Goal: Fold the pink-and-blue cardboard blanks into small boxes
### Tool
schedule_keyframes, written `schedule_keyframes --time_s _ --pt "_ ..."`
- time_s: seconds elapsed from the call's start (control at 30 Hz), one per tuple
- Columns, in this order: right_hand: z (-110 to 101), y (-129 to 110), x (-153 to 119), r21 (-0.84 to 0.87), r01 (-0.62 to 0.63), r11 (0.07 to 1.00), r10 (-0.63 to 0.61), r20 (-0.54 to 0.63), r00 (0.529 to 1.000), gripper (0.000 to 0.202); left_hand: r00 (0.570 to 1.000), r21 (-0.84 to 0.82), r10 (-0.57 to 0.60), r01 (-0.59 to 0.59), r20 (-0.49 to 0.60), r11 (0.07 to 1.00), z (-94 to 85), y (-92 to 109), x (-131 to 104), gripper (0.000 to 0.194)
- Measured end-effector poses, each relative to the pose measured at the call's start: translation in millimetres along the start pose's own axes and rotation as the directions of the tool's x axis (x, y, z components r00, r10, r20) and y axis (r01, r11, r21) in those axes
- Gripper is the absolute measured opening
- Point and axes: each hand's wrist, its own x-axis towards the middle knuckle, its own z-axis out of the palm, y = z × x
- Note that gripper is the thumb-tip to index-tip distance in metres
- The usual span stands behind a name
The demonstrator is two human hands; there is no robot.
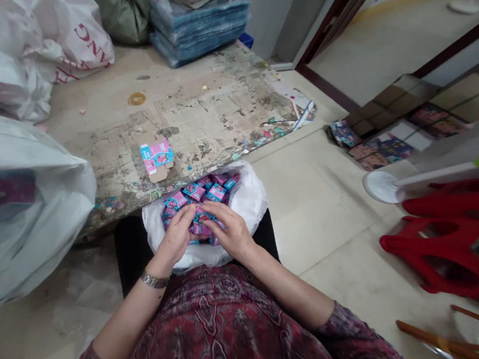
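Both hands meet over a white bag [249,189] in my lap, which is full of small pink and blue boxes [194,192]. Between my fingertips is one small printed box [201,215], pink and blue like the others. My left hand [177,235] grips its left side, thumb and fingers closed. From the right, my right hand [231,229] pinches the same box with the thumb below and the index finger above. An unfolded carton [159,156] with brown inner flaps lies on the table near its front edge.
The worn, stained table [207,101] carries a rubber band ring [137,99], a blue plastic-wrapped stack [201,25] and white sacks [80,41]. A large white bag [54,151] bulges at my left. Red stools [444,258] and stacked boxes [393,138] stand at right.
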Motion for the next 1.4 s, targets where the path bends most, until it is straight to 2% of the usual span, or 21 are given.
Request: schedule_keyframes --time_s 0.1,0.27,0.43,0.57,0.67,0.73,0.9,1.17,1.27,1.4 --pt "3 5 -1 0.004 -0.021 1.0 0.021 0.002 1.0 0.031 0.998 -0.041 0.003 -0.006 -0.068 0.999 6.0 -4 2 0.04" --pt "7 11 0 0.005 -0.025 1.0 0.025 0.005 1.0 0.025 0.973 -0.006 0.046 -0.048 -0.228 0.999 9.8 -10 7 0.023" --pt "12 10 1 0.01 -0.042 0.999 0.042 -0.032 0.999 0.026 0.97 0.026 0.071 -0.067 -0.231 0.997 6.6 -10 10 0.02" --pt "15 13 -2 0.032 -0.133 0.991 0.135 -0.053 0.989 0.034 0.966 0.075 0.095 -0.079 -0.239 0.994 4.7 -11 10 0.018" --pt "15 14 -4 0.038 -0.177 0.983 0.18 -0.065 0.982 0.033 0.974 0.018 0.04 -0.037 -0.224 0.999 6.5 -12 9 0.024" --pt "15 14 -4 0.037 -0.162 0.986 0.164 -0.059 0.985 0.031 0.98 -0.014 0.012 -0.015 -0.196 1.0 8.4 -12 9 0.028" --pt "13 11 -2 0.084 -0.091 0.992 0.095 -0.044 0.995 0.022 0.995 -0.036 0.05 -0.053 -0.091 0.998 9.4 -16 8 0.024" --pt "12 7 -1 0.122 -0.071 0.99 0.075 -0.03 0.997 0.015 0.992 -0.139 0.03 -0.047 -0.121 0.989 5.8 -24 10 0.014" --pt "11 8 -1 0.178 -0.112 0.978 0.117 -0.018 0.993 0.014 0.994 -0.194 -0.068 0.05 -0.085 0.98 5.8 -22 8 0.016" --pt "8 13 -4 0.228 -0.253 0.94 0.255 0.021 0.967 0.014 0.969 -0.257 -0.248 0.235 -0.018 0.937 4.3 -16 7 0.022"
